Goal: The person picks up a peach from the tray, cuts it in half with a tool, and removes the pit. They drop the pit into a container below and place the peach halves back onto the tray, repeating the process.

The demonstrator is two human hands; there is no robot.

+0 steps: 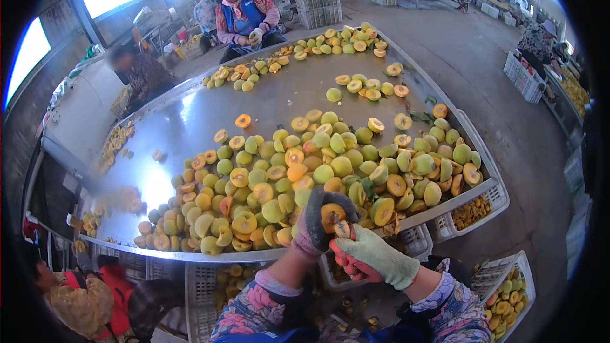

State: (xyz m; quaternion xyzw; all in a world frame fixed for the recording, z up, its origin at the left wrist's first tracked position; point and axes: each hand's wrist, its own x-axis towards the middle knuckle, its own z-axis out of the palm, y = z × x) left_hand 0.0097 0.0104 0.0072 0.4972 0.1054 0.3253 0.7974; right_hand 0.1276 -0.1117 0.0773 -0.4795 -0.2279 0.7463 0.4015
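Observation:
My left hand (316,219), in a dark glove, is closed around a peach half (332,216), its orange cut face and brown centre turned toward me. My right hand (378,259) wears a pale glove with red-coated fingers, curled closed against the fruit. A small pale object (343,228) shows between its thumb and the peach half; its kind cannot be made out. Both hands are just over the near edge of a metal table (235,114). Directly beyond them lies a large heap of halved yellow-green peaches (279,184), some cut side up.
A raised metal rim (438,211) borders the table. Crates of fruit stand below: one at right (508,305), one under the corner (473,213). A person (244,16) works at the far edge, another (143,73) at left, and a third (82,292) sits lower left.

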